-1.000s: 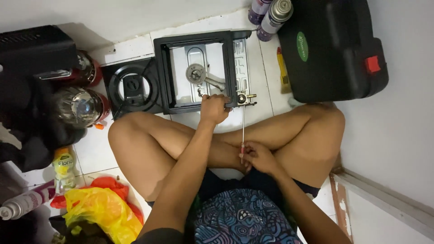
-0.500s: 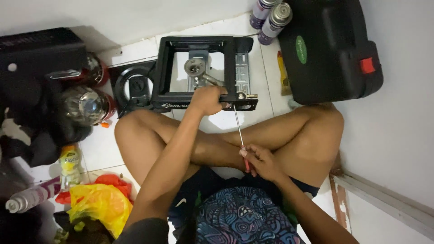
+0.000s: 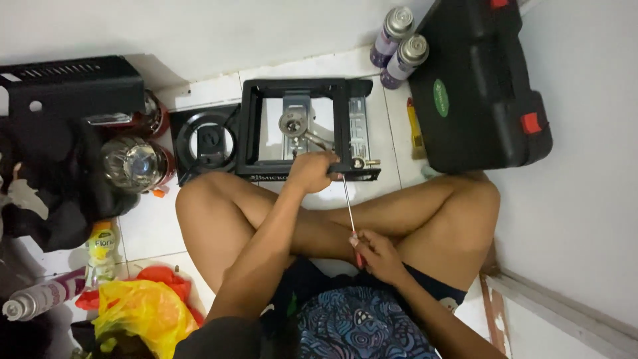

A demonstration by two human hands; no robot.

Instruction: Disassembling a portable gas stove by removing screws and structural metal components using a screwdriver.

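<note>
A black portable gas stove (image 3: 252, 126) stands on the white tile floor in front of my crossed legs, its top off and the burner (image 3: 293, 123) and metal parts exposed. My left hand (image 3: 310, 171) grips the stove's near edge. My right hand (image 3: 373, 251) rests on my shin and holds a long screwdriver (image 3: 349, 206) by its red handle. The shaft points up to the stove's front right corner, next to a brass fitting (image 3: 362, 162).
A black plastic case (image 3: 475, 86) with red latches lies at the right, two purple gas canisters (image 3: 399, 40) behind it. The round pan support (image 3: 207, 139) sits left of the stove. Kettles, black fabric, a bottle and a yellow bag (image 3: 143, 312) crowd the left.
The view has shifted, so the stove sits lower and more central. My left hand stays on the stove's edge and my right hand keeps the screwdriver at the corner.
</note>
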